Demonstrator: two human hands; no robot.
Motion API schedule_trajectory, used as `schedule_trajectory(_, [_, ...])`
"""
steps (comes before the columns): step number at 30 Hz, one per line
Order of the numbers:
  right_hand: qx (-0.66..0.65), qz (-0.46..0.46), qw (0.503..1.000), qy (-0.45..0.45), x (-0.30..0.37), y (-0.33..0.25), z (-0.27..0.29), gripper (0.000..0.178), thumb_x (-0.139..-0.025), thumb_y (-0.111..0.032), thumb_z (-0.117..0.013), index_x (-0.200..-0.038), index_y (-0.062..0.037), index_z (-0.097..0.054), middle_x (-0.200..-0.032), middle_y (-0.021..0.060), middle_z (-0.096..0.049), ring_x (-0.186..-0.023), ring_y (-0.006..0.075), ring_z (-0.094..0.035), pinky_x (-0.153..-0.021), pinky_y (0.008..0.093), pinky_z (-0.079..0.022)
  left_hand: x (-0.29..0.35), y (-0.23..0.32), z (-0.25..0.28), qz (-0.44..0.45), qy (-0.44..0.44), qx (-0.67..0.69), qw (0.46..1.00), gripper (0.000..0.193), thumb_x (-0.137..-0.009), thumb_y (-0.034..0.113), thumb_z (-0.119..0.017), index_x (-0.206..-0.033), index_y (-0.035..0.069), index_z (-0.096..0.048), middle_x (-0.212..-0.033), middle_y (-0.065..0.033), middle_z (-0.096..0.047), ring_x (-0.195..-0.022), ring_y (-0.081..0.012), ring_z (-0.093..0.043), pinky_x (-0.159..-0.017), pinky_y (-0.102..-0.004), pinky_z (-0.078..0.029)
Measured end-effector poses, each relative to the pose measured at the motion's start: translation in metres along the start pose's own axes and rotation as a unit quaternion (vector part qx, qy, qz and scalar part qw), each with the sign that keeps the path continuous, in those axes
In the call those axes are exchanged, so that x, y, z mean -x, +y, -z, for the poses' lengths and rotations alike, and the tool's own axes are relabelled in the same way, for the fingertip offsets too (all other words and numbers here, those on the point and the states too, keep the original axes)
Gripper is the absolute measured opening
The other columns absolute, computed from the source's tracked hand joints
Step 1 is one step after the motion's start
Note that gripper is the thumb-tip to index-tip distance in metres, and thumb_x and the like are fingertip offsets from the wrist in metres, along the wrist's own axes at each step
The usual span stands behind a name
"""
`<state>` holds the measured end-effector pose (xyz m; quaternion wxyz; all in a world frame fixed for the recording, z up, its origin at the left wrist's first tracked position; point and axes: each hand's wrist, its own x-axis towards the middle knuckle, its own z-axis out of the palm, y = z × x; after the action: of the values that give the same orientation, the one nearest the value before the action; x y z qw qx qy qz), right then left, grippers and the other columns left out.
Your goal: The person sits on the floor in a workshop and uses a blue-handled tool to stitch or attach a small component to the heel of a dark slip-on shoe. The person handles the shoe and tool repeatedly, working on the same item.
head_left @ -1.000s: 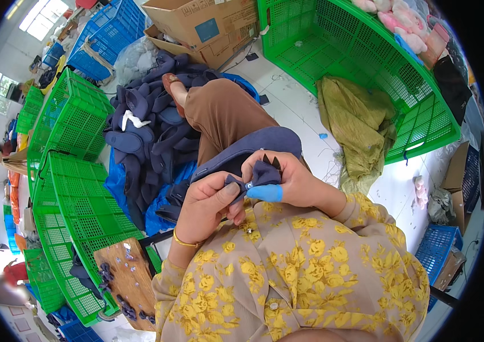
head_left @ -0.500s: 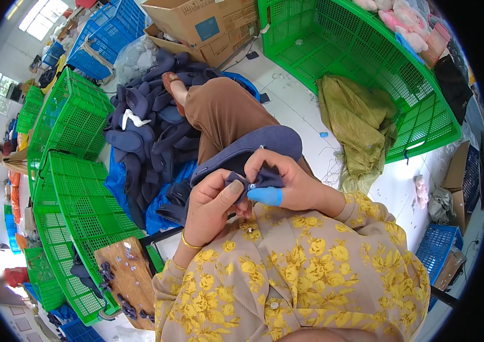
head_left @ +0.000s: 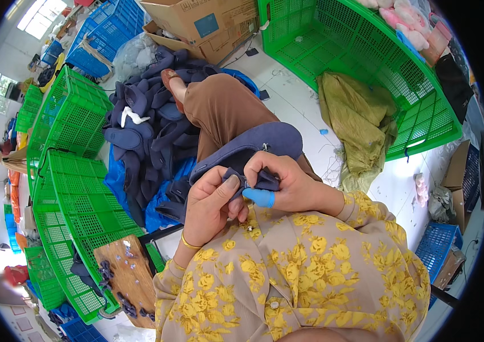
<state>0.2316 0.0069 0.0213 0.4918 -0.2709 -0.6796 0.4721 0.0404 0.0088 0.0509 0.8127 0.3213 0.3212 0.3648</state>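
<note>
My left hand [head_left: 207, 199] pinches one side of a small navy fabric bow [head_left: 267, 182] between thumb and fingers. The other side is gripped by my right hand [head_left: 296, 185], whose thumb wears a blue finger cover [head_left: 260, 198]. The bow's middle is mostly hidden by my fingers. Just beyond my hands, a navy slipper [head_left: 267, 137] rests across my lap, its sole end toward the right. Whether the bow touches the slipper, I cannot tell.
A heap of navy slippers [head_left: 130, 138] lies on blue sheeting at the left. Small navy bows sit on a wooden board [head_left: 133, 285] by my left elbow. Green crates [head_left: 76, 222] line the left; another large green crate [head_left: 333, 40] stands far right behind an olive sack [head_left: 353, 119].
Both hands have shifted slightly, and the bow has turned a little between my fingers. A pale spot at its middle is now covered by my right thumb. The slipper stays on my lap.
</note>
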Motion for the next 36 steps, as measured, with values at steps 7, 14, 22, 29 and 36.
schedule_trajectory(7, [-0.002,-0.013,1.0,0.006,-0.001,-0.003,0.0,0.021,-0.084,-0.006,-0.069,-0.098,-0.0067,-0.053,-0.086,0.0006,-0.058,-0.076,0.0079,-0.052,-0.068,0.0241,-0.044,0.0,0.0,0.0,0.008,-0.006,0.016,1.0,0.014,-0.1,0.016,-0.052,-0.097,0.003,-0.056,-0.064,-0.0018,-0.051,-0.052,-0.0092,-0.046,-0.053,-0.0271,-0.047])
schedule_trajectory(14, [-0.046,-0.025,0.998,-0.018,-0.001,-0.005,0.001,0.021,-0.085,-0.007,-0.069,-0.097,-0.0064,-0.052,-0.087,0.0008,-0.058,-0.077,0.0079,-0.052,-0.068,0.0249,-0.044,-0.001,-0.009,0.01,-0.009,-0.078,0.117,0.99,0.016,-0.102,0.017,-0.049,-0.099,0.003,-0.055,-0.063,-0.0033,-0.05,-0.05,-0.0105,-0.044,-0.052,-0.0286,-0.047])
schedule_trajectory(22, [-0.003,0.009,1.0,-0.03,-0.003,-0.004,-0.002,0.023,-0.084,-0.007,-0.07,-0.098,-0.0072,-0.052,-0.078,0.0003,-0.055,-0.067,0.0075,-0.051,-0.061,0.0232,-0.043,0.006,0.004,0.001,-0.043,0.004,-0.109,0.993,0.01,-0.096,0.007,-0.058,-0.103,0.001,-0.056,-0.073,-0.0058,-0.06,-0.063,-0.0126,-0.061,-0.06,-0.0271,-0.053])
schedule_trajectory(29, [0.16,0.003,0.987,-0.014,-0.001,-0.013,0.015,0.025,-0.078,-0.011,-0.075,-0.098,-0.0098,-0.061,-0.072,-0.0008,-0.048,-0.057,0.0109,-0.046,-0.051,0.0278,-0.037,0.008,0.005,0.018,-0.193,-0.033,-0.199,0.96,0.015,-0.091,0.001,-0.063,-0.105,-0.001,-0.057,-0.088,-0.0082,-0.064,-0.076,-0.0139,-0.065,-0.069,-0.0258,-0.054])
schedule_trajectory(36, [0.423,0.225,0.878,0.005,0.006,-0.014,0.017,0.031,-0.073,-0.006,-0.068,-0.102,-0.0141,-0.064,-0.074,-0.0003,-0.046,-0.063,0.0165,-0.054,-0.05,0.0303,-0.042,0.012,0.012,0.006,-0.172,0.006,-0.243,0.955,0.029,-0.086,-0.001,-0.067,-0.114,-0.002,-0.057,-0.096,-0.0075,-0.064,-0.083,-0.0138,-0.065,-0.077,-0.0266,-0.054])
